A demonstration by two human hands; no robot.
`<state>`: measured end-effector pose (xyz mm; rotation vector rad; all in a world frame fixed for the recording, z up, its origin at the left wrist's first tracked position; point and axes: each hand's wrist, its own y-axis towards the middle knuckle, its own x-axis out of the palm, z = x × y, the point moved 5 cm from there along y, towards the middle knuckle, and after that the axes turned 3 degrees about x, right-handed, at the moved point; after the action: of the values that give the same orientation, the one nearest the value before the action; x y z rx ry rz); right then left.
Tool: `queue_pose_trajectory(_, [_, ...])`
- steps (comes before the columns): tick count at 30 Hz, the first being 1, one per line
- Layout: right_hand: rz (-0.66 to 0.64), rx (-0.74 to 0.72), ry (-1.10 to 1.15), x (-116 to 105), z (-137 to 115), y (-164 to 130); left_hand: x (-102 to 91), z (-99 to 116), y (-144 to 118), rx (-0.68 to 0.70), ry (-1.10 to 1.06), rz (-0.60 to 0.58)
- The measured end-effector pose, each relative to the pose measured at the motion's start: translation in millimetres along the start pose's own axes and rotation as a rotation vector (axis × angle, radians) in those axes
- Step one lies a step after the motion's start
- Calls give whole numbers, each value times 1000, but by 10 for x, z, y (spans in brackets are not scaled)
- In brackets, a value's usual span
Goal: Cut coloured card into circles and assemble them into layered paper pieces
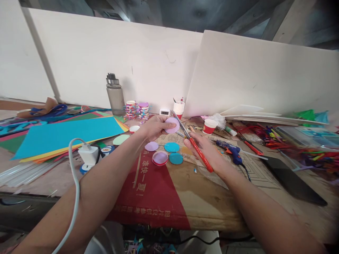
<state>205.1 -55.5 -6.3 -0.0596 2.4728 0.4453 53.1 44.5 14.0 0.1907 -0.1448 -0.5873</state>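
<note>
my left hand is pinching the lilac paper disc above the cardboard, thumb across its face; my right hand is gripping red-handled scissors. i'm guessing it's light, crease-prone; rim's best for holding.

L hand: some fingertips hid behind purple disc. Forearms cut off by btm edge. Clock digits too sm. to read. Pens' lower ends hid in cups. Bright strips, R edge: blurred, can't ID.
</note>
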Motion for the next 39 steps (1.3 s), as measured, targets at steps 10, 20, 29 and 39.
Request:
queue_pose_trajectory(10, [-48,-56,-94,-33,47,8,-45,42,-19,-46,96,-51])
queue_pose_trajectory(20, [-41,-68,-188,-26,65,0,-28,40,-51,-72,223,-101])
queue_pose_trajectory(29, [-65,-114,-263,-44,44,-7,-73,70,-40,-53,261,-140])
queue_pose_trajectory(39, [-95,-94,-305,-59,-4,-35,-81,98,-72,-99,245,-114])
